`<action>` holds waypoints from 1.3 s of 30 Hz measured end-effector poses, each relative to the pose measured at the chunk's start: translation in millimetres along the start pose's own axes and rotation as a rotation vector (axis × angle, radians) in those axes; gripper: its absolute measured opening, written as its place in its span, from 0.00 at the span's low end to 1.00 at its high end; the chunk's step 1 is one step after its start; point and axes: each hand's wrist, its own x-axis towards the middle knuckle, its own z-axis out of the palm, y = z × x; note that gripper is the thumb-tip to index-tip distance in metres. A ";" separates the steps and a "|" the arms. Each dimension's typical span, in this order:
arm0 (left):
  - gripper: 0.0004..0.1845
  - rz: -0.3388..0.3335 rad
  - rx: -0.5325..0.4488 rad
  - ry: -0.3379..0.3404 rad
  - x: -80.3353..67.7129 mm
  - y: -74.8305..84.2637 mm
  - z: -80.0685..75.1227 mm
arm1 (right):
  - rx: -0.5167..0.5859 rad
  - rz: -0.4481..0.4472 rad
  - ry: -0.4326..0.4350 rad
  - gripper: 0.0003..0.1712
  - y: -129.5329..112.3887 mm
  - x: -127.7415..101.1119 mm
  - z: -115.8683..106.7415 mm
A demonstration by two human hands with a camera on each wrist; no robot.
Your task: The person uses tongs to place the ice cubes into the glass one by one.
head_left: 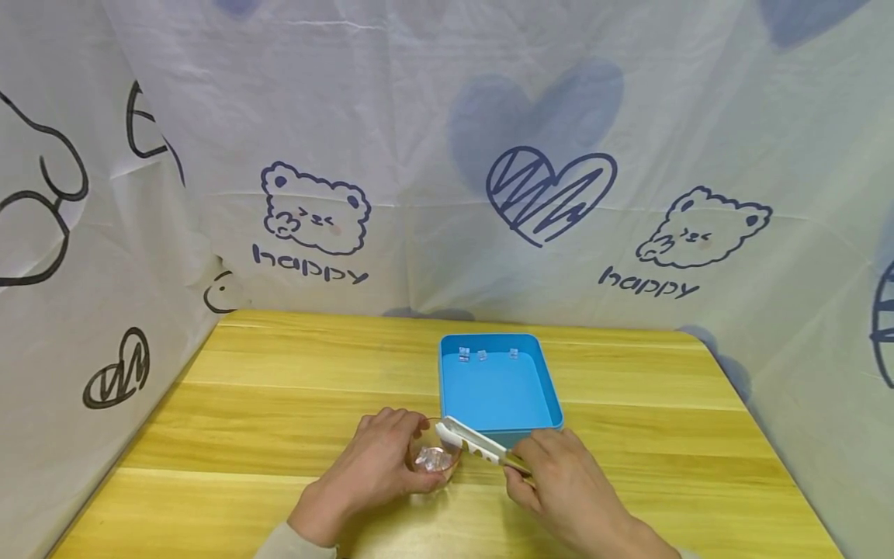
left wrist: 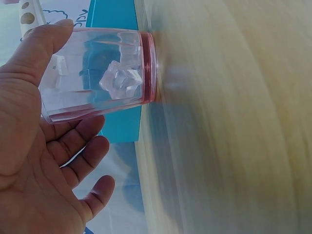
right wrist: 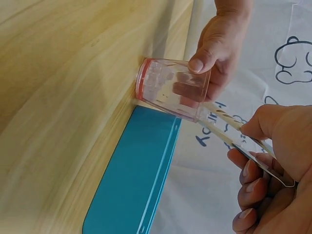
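Hands meet low in the centre of the head view. Our left hand (head_left: 373,466) curls round a clear glass (head_left: 434,458) standing on the table (head_left: 279,388); our right hand (head_left: 559,477) pinches white tongs (head_left: 482,445), whose tips reach over the rim of the glass. Clear cubes (head_left: 433,460) lie at its bottom.

To do this step well, we judge it best to keep the glass steady against the table and the tongs tips over the middle of the mouth, so that nothing catches the rim or drops outside.

Just behind the glass, toward the upper middle of the frame, sits a blue tray (head_left: 552,396) with three small clear cubes (head_left: 482,355) along its far wall. A cloth printed with bears and hearts hangs behind the table.

Only the head view shows the tray's inside and those three cubes. The left wrist view shows what the head view blurs: the cubes (left wrist: 122,80) clumped against the pink-tinted base of the glass (left wrist: 97,73), with thumb above and fingers below. The right wrist view shows the tongs' metal arms (right wrist: 243,141) squeezed between thumb and fingers, and the tray's outer wall (right wrist: 141,170) close to the glass (right wrist: 170,90).
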 end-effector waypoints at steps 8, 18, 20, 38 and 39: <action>0.38 0.000 0.004 0.004 0.1 -0.1 0.6 | -0.008 -0.012 0.010 0.09 1.1 -2.1 2.7; 0.38 -0.003 0.011 0.002 -0.2 -0.2 0.7 | 0.006 0.016 -0.005 0.11 0.9 -3.2 3.5; 0.38 -0.002 0.011 0.002 -0.2 -0.1 0.5 | 0.006 0.020 -0.006 0.11 0.7 -3.1 3.7; 0.39 -0.004 0.005 0.003 -0.2 -0.2 1.1 | 0.028 0.033 -0.021 0.10 3.8 -1.6 4.7; 0.39 -0.004 0.003 0.002 -0.3 -0.3 1.2 | 0.033 0.035 -0.015 0.09 4.9 -0.5 3.9</action>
